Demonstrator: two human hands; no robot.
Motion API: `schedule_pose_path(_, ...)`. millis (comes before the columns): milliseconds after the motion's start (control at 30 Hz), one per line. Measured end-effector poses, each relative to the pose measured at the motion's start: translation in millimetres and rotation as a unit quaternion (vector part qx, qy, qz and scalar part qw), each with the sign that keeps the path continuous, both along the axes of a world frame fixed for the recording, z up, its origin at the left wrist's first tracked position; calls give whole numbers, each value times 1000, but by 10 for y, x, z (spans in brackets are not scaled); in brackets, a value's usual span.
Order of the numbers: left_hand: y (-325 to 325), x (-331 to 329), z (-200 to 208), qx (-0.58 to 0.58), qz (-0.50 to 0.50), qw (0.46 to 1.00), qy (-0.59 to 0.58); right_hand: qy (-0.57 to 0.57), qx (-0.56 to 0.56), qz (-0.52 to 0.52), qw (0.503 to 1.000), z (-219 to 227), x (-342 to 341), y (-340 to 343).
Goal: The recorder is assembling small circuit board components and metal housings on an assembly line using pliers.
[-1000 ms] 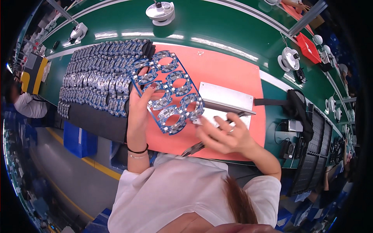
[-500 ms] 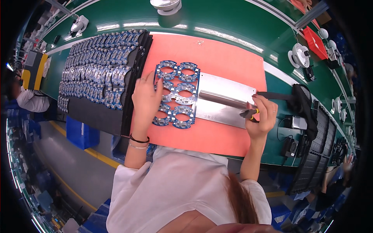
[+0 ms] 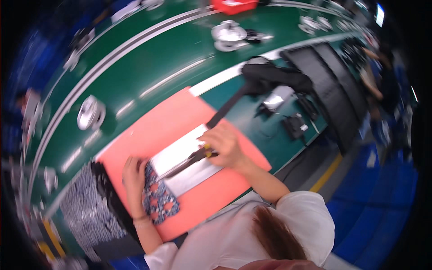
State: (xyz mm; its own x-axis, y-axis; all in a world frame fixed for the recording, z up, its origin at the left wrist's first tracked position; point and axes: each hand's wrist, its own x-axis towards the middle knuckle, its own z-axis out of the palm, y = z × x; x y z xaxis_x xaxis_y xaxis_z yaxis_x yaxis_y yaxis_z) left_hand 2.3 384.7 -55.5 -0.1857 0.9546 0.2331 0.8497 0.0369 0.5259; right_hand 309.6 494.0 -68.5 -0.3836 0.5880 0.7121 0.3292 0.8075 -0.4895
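Observation:
A blue circuit-board panel with oval openings lies on the orange mat. My left hand rests along its left edge, fingers somewhat apart and smeared by motion. Against the panel's right side lies a silver metal plate with a raised bar across it. Above the plate, my right hand is closed around small black-and-yellow cutters, their dark jaws pointing left toward the bar. Whether the jaws touch anything is too blurred to tell.
Rows of circuit boards stand on dark trays at the left. Beyond the plate lie a black strap, a silver box, a black adapter and black trays. White round devices stand on the green bench.
The whole view has swung toward the right and blurred. My right hand with the cutters has come left over the plate, nearer the bar. My left hand stays by the panel.

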Motion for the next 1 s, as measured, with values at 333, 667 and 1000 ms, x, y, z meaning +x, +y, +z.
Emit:
schedule_pose_path(333,-54,203,107,18,63,996,-55,20,4,-1,1000,130,82,-7)
schedule_pose_path(667,-140,127,27,55,-14,997,47,28,23,4,999,128,51,-18)
schedule_pose_path(1000,-358,207,360,66,66,996,10,33,-5,-2,999,106,34,-29)
